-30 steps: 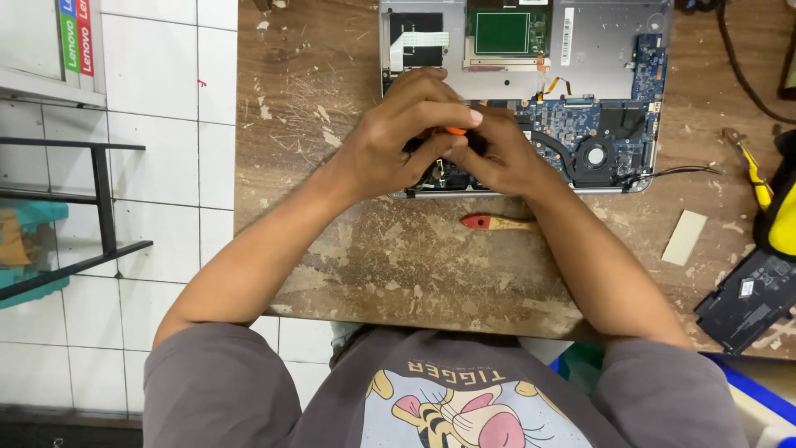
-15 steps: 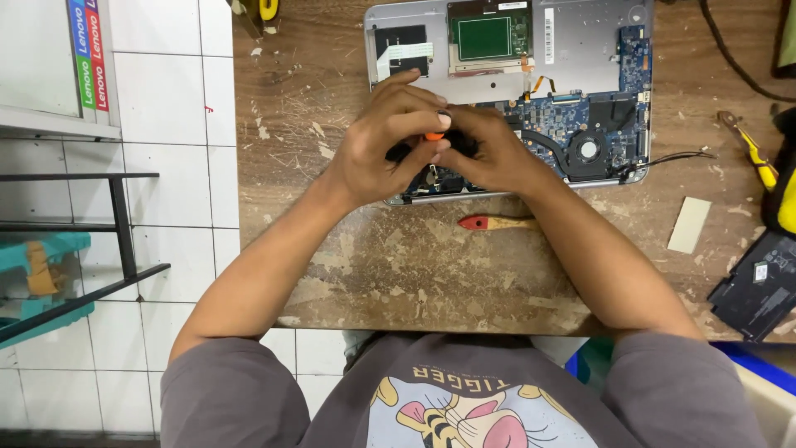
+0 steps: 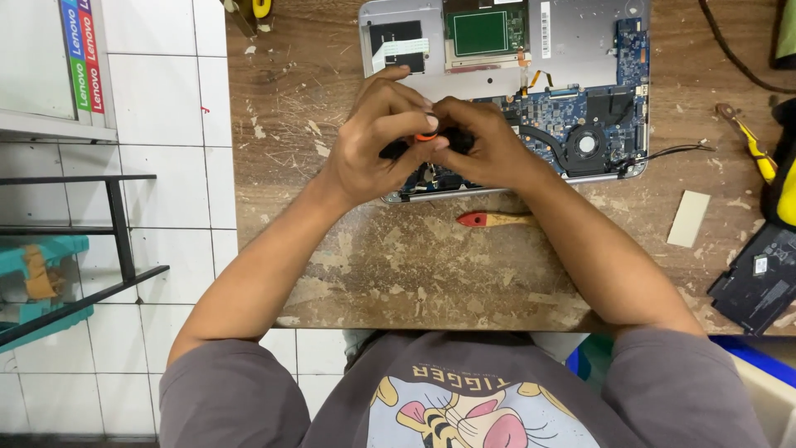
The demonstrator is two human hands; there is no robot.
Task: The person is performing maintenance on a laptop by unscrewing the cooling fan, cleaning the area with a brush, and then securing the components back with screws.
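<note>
I have both hands together over the near left corner of the opened laptop (image 3: 580,50), which lies bottom-up at the far side of the worktop (image 3: 414,274) with its cover off. My left hand (image 3: 377,141) has its fingers (image 3: 398,91) curled tight around a black tool with an orange tip (image 3: 425,135); only a short piece of the dark handle and the orange spot show between the knuckles. My right hand (image 3: 489,149) presses against the left one from the other side, its fingers folded over the same tool, so both hands are closed on it. I cannot tell where the tool's end meets the laptop, because the hands cover it.

Inside the laptop I see the blue circuit board (image 3: 622,66), the round fan (image 3: 587,143) just right of my right hand, and a green panel (image 3: 479,31) at the far edge. A thin black wire (image 3: 680,151) trails out of the laptop's right side onto the wood.

Just near of the laptop, beside my right forearm, lies a small brush with a red head and a pale wooden handle (image 3: 496,219), touching nothing else. Further right sit a pale flat strip (image 3: 689,218), a yellow-handled screwdriver (image 3: 750,141) and, at the near right edge, a flat black battery pack (image 3: 759,278). The worktop is scuffed wood, flecked with pale chips.
</note>
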